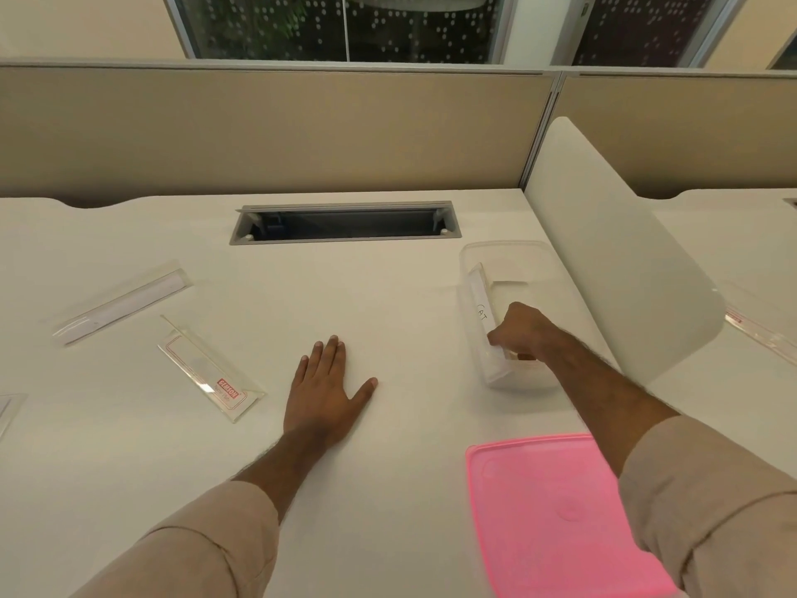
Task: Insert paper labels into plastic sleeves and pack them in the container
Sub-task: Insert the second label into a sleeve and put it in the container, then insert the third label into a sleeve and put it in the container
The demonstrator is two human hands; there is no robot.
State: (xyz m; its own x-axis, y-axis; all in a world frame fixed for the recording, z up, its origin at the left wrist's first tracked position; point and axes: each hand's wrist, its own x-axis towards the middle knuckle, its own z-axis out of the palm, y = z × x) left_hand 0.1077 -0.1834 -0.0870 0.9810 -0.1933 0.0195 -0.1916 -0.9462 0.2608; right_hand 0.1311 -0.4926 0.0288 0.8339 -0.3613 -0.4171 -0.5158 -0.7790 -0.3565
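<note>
A clear plastic container (500, 252) stands on the white desk at the right. Inside it leans a plastic sleeve (479, 304) holding a white paper label with handwriting. My right hand (524, 330) reaches into the container and pinches the near end of that sleeve. My left hand (325, 392) lies flat on the desk with fingers spread, holding nothing. Two more sleeves lie at the left: one with a red-printed insert (207, 369) and, farther back, one with a plain white strip (123, 302).
A pink container lid (556, 515) lies near the desk's front right. A grey cable slot (345, 222) opens at the back of the desk. A white rounded divider (612, 252) stands right of the container. Another sleeve's edge (6, 410) shows at far left, and one lies beyond the divider (759, 330).
</note>
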